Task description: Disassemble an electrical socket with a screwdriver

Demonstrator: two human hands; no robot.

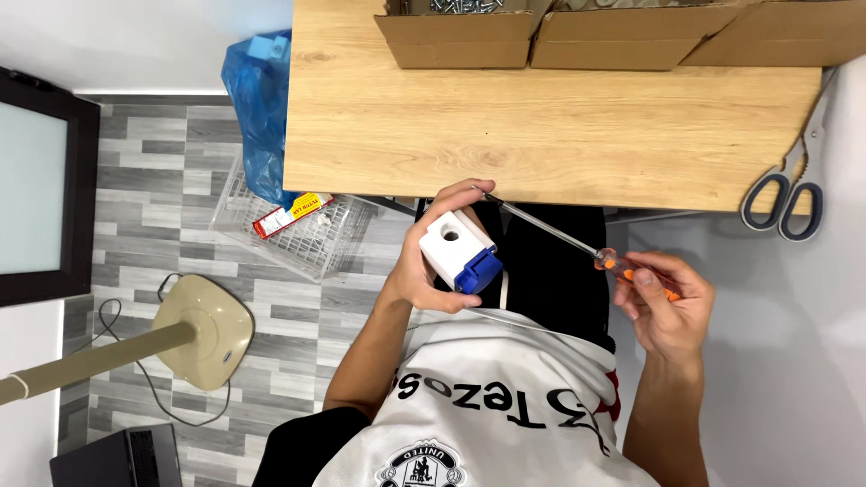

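My left hand (pixel 424 261) grips a white boxy plug or socket (pixel 454 245) with a round hole on one face and a blue end, held just below the front edge of the wooden table (pixel 541 126). My right hand (pixel 669 302) holds a screwdriver (pixel 577 242) by its clear orange handle. Its long metal shaft runs up and left, and the tip sits by my left fingertips at the top of the white part. Both hands hover over my lap, in front of my white printed shirt.
Open cardboard boxes (pixel 559 41) stand along the table's far side, one with metal screws in it. Grey-handled scissors (pixel 787 194) hang over the table's right end. A blue plastic bag (pixel 260 108), a wire basket (pixel 302 230) and a beige fan base (pixel 203 329) sit on the tiled floor at left.
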